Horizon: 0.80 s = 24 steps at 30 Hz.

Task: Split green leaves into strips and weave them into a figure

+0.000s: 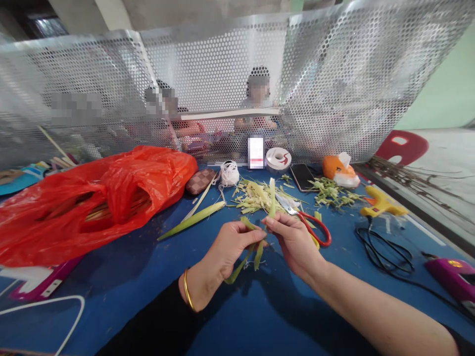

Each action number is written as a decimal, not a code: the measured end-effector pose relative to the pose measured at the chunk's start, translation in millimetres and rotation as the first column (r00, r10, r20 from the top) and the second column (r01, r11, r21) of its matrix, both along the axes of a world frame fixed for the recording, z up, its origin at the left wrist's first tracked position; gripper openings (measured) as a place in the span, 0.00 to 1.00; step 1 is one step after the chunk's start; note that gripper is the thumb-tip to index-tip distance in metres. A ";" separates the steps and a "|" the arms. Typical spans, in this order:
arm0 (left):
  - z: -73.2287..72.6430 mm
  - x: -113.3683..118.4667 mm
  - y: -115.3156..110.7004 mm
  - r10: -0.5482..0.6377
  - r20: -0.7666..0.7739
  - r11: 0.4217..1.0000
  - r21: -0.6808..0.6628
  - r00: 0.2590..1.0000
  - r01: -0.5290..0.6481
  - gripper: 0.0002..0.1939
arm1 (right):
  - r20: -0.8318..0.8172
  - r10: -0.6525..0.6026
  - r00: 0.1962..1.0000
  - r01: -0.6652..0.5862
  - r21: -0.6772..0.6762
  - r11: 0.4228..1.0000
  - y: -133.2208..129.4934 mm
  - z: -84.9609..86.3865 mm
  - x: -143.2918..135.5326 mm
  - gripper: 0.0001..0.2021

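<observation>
Over the blue table (237, 326), my left hand (226, 247) pinches a bundle of pale green leaf strips (257, 254), whose loose ends hang below the fingers. White thread ends dangle under it. Touching the same bundle, my right hand (295, 242) grips an upright leaf strip (272, 202) between thumb and fingers. Red-handled scissors (326, 237) lie just behind the right hand, partly hidden by it. A heap of cut leaf scraps (252, 195) is spread beyond both hands. One long green leaf (195, 221) rests to the left.
A red plastic bag (159, 170) fills the left side. Farther back are a checked pouch (200, 181), white string (229, 174), a ribbon roll (278, 158) and a phone (302, 177). A yellow glue gun (384, 203) with black cable sits right. Behind a perforated screen (215, 64) sit people.
</observation>
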<state>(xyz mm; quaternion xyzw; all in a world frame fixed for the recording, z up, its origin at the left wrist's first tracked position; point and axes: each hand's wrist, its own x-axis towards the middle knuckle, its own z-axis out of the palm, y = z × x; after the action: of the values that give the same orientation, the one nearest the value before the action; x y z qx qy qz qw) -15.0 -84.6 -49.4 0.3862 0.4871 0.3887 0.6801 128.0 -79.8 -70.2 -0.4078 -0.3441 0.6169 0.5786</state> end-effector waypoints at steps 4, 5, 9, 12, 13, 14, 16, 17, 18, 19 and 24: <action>3.1 0.0 -0.6 0.017 -0.027 1.000 0.011 0.999 -0.017 0.12 | -0.001 0.060 0.998 -0.060 -0.012 0.998 3.7 3.1 3.9 0.15; 3.5 -0.2 -0.5 0.022 -0.036 1.000 0.022 0.999 -0.022 0.12 | 0.000 0.057 0.998 -0.057 -0.001 0.998 4.9 3.8 5.2 0.14; 2.4 -2.2 1.8 0.034 -0.047 0.998 0.061 0.998 -0.031 0.11 | -0.033 0.044 0.998 -0.044 0.021 0.999 9.5 3.0 8.8 0.13; 1.2 -4.2 4.3 0.035 -0.039 0.998 0.056 0.999 -0.033 0.12 | -0.088 0.064 0.994 -0.063 0.017 0.998 13.7 2.1 11.5 0.13; 1.5 -4.6 5.4 0.028 -0.038 0.998 0.051 0.999 -0.026 0.12 | -0.100 0.056 0.993 -0.054 0.018 0.998 15.7 2.6 13.2 0.13; 2.3 -4.7 6.8 0.015 -0.040 0.999 0.049 0.999 -0.013 0.12 | -0.107 0.041 0.993 -0.039 0.020 0.999 18.0 3.6 15.3 0.13; 5.9 -4.2 11.0 -0.020 -0.061 0.998 0.059 0.998 0.023 0.11 | -0.108 0.002 0.994 0.002 0.031 1.000 23.1 6.8 20.6 0.14; 8.6 -3.6 13.9 -0.037 -0.080 0.996 0.075 0.996 0.043 0.09 | -0.101 -0.020 0.995 0.024 0.041 0.999 25.8 8.8 23.4 0.14; 11.7 -2.7 17.5 -0.051 -0.100 0.994 0.095 0.994 0.060 0.08 | -0.090 -0.042 0.995 0.047 0.051 0.998 28.6 10.9 26.2 0.15; 15.1 -1.6 21.6 -0.063 -0.116 0.990 0.117 0.991 0.076 0.07 | -0.079 -0.066 0.995 0.071 0.060 0.996 31.5 13.2 28.9 0.15; 29.2 6.4 46.6 -0.096 -0.138 0.976 0.179 0.986 0.120 0.03 | -0.018 -0.164 0.986 0.165 0.106 0.981 52.5 25.1 45.0 0.17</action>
<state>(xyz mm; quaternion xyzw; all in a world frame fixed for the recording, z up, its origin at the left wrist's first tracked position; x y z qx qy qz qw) -8.6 -38.0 -20.1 0.4986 0.4696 0.3692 0.6282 173.0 -27.3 -45.1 -0.4004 -0.3393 0.5495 0.6501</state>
